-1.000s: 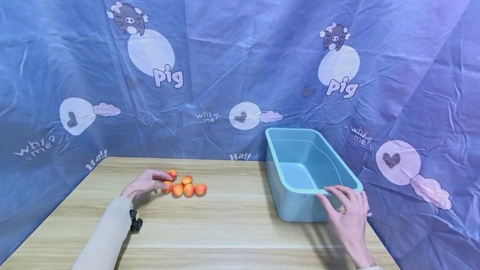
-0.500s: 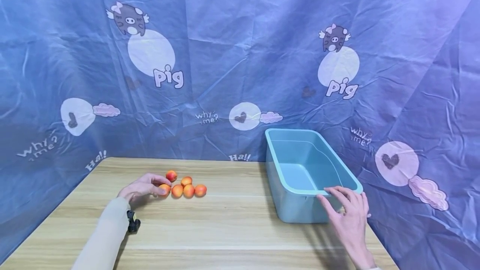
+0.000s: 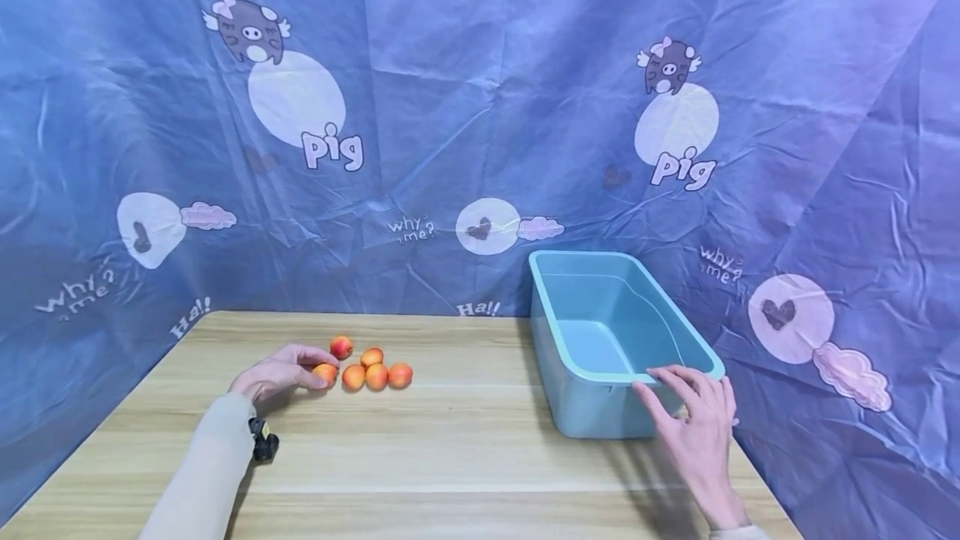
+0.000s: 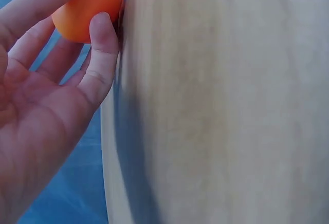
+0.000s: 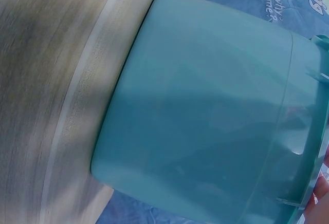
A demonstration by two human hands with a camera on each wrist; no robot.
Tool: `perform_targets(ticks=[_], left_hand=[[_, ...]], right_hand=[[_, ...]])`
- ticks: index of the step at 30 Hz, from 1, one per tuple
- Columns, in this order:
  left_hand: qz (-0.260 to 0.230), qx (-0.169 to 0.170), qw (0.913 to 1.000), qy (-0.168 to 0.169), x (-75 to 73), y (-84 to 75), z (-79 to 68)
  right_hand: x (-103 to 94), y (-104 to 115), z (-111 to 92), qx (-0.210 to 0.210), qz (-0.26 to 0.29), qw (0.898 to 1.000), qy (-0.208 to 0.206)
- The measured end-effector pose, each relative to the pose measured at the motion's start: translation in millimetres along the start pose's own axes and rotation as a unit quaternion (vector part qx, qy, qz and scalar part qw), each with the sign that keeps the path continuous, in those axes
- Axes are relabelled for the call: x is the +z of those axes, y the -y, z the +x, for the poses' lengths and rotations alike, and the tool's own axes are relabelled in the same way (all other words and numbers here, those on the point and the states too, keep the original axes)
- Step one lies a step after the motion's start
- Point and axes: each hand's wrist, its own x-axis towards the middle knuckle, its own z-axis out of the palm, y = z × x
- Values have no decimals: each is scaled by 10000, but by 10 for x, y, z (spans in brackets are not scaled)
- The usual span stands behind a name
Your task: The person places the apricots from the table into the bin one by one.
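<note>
My left hand (image 3: 279, 371) pinches an orange apricot (image 3: 325, 374) between thumb and fingers, low over the table at the left. In the left wrist view the same apricot (image 4: 92, 8) shows between the thumb and fingertips. Just to its right lie several more apricots (image 3: 377, 376) in a small group, with a redder apricot (image 3: 341, 347) a bit behind. At the right stands a blue-green plastic bin (image 3: 600, 407), its inside bare. My right hand (image 3: 697, 432) holds the near rim at its right corner, fingers over the edge and thumb in front.
The wooden table (image 3: 450, 465) fills the lower part of the head view. A blue cloth (image 3: 435, 107) printed with pigs hangs behind and along both sides. A small black device (image 3: 264, 442) is fixed at the left wrist.
My left hand has drawn one apricot leftward, out of the group and away from the redder one. The right hand stays at the bin's rim.
</note>
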Motion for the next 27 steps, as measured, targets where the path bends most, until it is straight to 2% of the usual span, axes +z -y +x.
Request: perform_targets(ticks=[2,9,14,18,21,25,27], left_hand=[[66,17,9999,-103,-14,-12,-10],[767,-218,9928,-895,-36,-125,-37],[537,36,9952,-820,-39,-204,7],[313,272,9973,-610,-20,-247,43],[145,282,9982,-515,13,-276,56],[70,206,9978,-634,61,-303,75],[94,289,9974,-654,77,-310,93]], right_hand=[[1,5,-4,-3,-1,10000,-15],[7,3,6,-82,9,9999,-109],[2,5,14,-67,-4,9999,-124],[4,16,15,-68,14,9999,-143],[11,24,18,-80,14,9999,-143],[20,34,24,-61,-5,9999,-125],[23,40,29,-75,-5,9999,-132]])
